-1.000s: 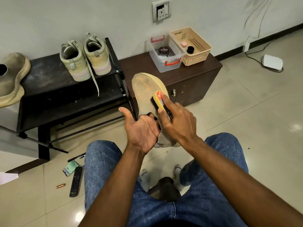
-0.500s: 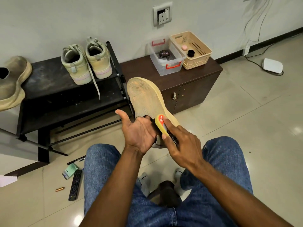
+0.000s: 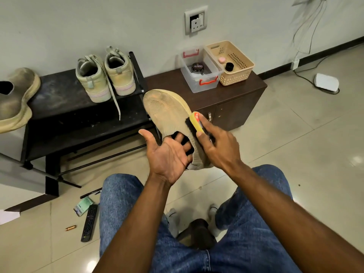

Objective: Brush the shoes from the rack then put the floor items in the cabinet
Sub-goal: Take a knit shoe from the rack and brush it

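Brush (image 3: 195, 123) moved up shoe (image 3: 167, 113) | right hand (image 3: 218, 148) grips brush | left hand (image 3: 167, 154) fingers inside shoe

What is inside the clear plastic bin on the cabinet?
Inside the clear bin sits one round black polish tin. Nothing else shows through its walls; the floor under the tin is covered.

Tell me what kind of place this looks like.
Probably an entryway or room corner at home, used for shoe care: a black shoe rack holding sneakers, a low brown cabinet against the wall, and a tiled floor.
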